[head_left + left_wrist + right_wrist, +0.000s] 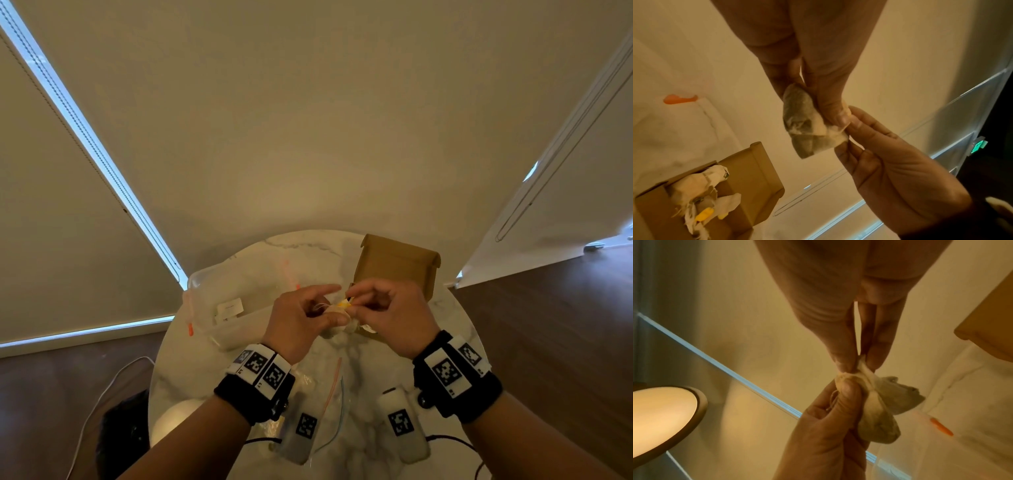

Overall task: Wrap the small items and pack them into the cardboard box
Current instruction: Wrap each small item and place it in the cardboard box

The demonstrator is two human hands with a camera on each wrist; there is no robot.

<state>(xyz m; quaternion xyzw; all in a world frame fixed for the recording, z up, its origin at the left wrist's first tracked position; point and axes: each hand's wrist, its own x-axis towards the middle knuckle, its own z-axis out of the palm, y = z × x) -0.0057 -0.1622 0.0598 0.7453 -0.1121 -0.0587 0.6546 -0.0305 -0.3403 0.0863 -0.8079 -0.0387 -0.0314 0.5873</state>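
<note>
Marble table point(370, 356) below. Left hand point(301, 322) thumb and fingers clamp paper-wrapped bundle point(805, 123) above table, near cardboard box point(397, 267). Right hand point(390, 311) fingertips pinch bundle's twisted paper end tight.

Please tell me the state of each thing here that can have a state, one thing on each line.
cardboard box: open, lid up, wrapped items inside
paper bundle: off the table, held between both hands
left hand: grips the bundle
right hand: pinches the paper's end
clear plastic container: on the table, left of the box
</note>
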